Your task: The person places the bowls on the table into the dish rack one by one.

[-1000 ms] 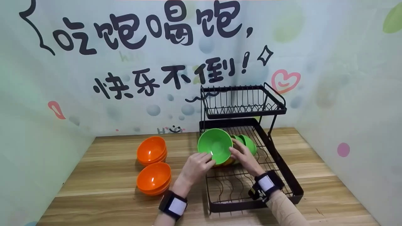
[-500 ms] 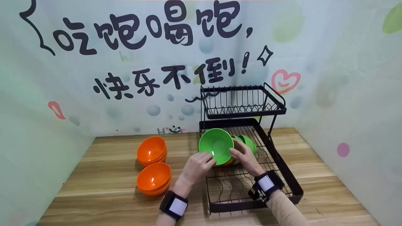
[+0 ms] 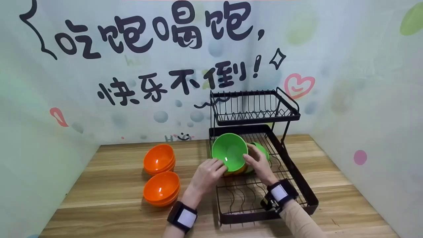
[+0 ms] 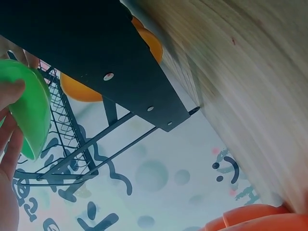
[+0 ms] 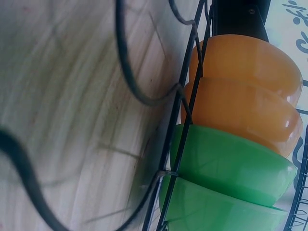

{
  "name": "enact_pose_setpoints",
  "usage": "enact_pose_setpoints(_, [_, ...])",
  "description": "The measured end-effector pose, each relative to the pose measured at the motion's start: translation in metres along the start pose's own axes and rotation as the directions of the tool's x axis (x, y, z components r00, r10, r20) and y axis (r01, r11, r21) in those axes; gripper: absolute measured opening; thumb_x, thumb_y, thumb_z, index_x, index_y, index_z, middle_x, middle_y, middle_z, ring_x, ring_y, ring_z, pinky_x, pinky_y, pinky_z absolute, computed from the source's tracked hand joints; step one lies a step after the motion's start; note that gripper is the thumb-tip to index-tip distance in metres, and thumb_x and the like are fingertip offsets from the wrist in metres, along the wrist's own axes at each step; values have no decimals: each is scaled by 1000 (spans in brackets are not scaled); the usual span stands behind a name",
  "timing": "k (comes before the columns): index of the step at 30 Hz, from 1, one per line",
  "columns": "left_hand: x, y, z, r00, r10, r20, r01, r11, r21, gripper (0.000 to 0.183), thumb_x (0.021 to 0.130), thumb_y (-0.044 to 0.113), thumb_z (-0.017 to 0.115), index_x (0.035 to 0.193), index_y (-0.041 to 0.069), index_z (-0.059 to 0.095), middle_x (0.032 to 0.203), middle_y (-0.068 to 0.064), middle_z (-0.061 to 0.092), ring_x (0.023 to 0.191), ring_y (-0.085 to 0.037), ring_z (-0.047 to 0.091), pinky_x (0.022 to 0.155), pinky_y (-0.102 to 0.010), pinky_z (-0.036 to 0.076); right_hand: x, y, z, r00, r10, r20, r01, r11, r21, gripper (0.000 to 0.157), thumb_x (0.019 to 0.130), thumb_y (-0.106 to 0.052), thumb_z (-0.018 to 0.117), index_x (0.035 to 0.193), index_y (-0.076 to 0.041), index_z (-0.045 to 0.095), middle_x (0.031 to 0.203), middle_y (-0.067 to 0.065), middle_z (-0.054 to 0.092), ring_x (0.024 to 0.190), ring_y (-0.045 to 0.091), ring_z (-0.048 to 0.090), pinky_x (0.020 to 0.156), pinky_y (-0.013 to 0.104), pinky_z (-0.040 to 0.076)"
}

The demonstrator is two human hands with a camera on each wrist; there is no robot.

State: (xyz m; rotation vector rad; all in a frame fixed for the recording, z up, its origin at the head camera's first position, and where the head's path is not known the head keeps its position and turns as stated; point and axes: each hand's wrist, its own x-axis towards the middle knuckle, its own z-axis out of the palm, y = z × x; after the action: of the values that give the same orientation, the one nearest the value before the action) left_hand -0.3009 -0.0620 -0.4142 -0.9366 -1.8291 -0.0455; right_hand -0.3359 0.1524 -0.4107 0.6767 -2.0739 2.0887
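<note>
green bowl (image 3: 229, 152): raised above the left part of the dish rack's lower tier, mouth tilted toward the person; this attitude probably leaves the rim accessible to both hands. contact with the ware beneath cannot be confirmed.
left hand (image 3: 207, 173): thumb and curled fingers pinch the near-left rim; the thin edge presumably offers the surest purchase.
right hand (image 3: 260, 164): thumb at the right rim, fingers wrapped behind the wall, gripping the same bowl. opposed holds likely resist rotation.
dish rack (image 3: 264, 216): black, two tiers, standing on the wooden table (image 3: 109, 185). the wavy wires of the lower tier appear formed to stop round ware from rolling.
racked orange pair (image 5: 245, 110): set on edge on the lower tier, one bowl close against the other; presumably each braces its neighbour.
racked green pair (image 5: 231, 163): next in the same row, likewise on edge.
rear orange stack (image 3: 159, 158): nested, mouth up, left of the rack; nesting likely saves surface.
front orange stack (image 3: 162, 186): nested likewise, just beside the rear one, nearer the person.
</note>
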Motion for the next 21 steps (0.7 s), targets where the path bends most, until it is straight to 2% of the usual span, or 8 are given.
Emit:
enact_pose_setpoints(5, [1,-1,-1,1000,-20,-8,19,1000,-4,15,72,4,70,83,14,68,86,2,67,80,-12,61,72,-21,52,1,0,0,998,-5,-62,5,1000,-9,50,88,-10,51,135,5,43,131,28,52,102,7,61,84,30,53])
enact_pose_setpoints(10, [1,-1,0,999,-38,-13,38,999,-13,21,69,3,74,85,14,67,86,1,67,80,-12,60,71,-22,52,1,-1,0,993,-14,-113,15,1000,13,53,88,-13,50,137,5,40,131,27,51,102,7,60,86,30,53])
enact_pose_setpoints(14, [0,0,0,995,-90,47,91,996,-15,18,73,13,77,86,14,66,83,2,66,77,-11,59,67,-21,50,2,-1,0,988,-22,-151,27,999,30,54,87,-14,50,137,4,39,129,26,51,101,8,59,87,31,53])
enact_pose_setpoints(18, [-4,1,0,973,-168,155,166,986,26,17,79,25,73,86,14,63,81,3,66,75,-12,58,65,-23,49,3,-1,-1,984,-23,-175,32,998,50,55,87,-15,50,137,4,37,133,28,47,102,7,59,89,32,53])
enact_pose_setpoints(21, [-6,2,-1,940,-241,241,231,970,69,19,82,31,69,84,13,63,81,1,67,75,-15,59,67,-26,50,3,-1,-1,982,-31,-187,44,997,66,54,87,-15,50,137,4,38,132,25,48,102,7,60,89,33,53])
